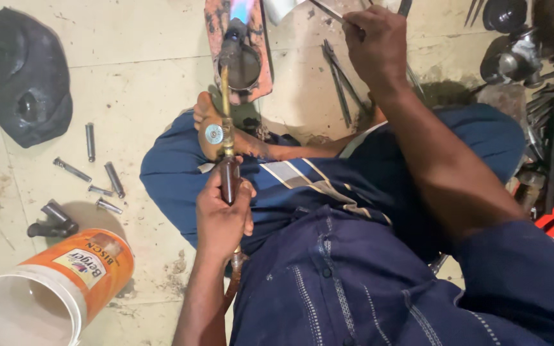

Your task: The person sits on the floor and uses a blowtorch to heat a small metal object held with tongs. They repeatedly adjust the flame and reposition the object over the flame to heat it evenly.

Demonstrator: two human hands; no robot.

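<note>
My left hand [223,216] grips the brown handle of a brass gas torch [227,122]. The torch points away from me, and a blue flame burns at its tip near the top edge. The flame plays over a round metal ring [245,67] lying on a worn reddish brick [213,25]. My right hand [376,45] is raised at the top, pinching a thin metal rod [328,11] that slants up to the left toward the flame. I sit cross-legged in blue clothing, with one bare foot [208,125] just under the torch.
Several short metal pins [100,173] lie scattered on the tiled floor at left. An orange and white plastic bucket [59,282] lies at bottom left, a black cap [24,74] at top left. Tongs [341,80] rest by the brick. Metal parts and tools [546,115] crowd the right.
</note>
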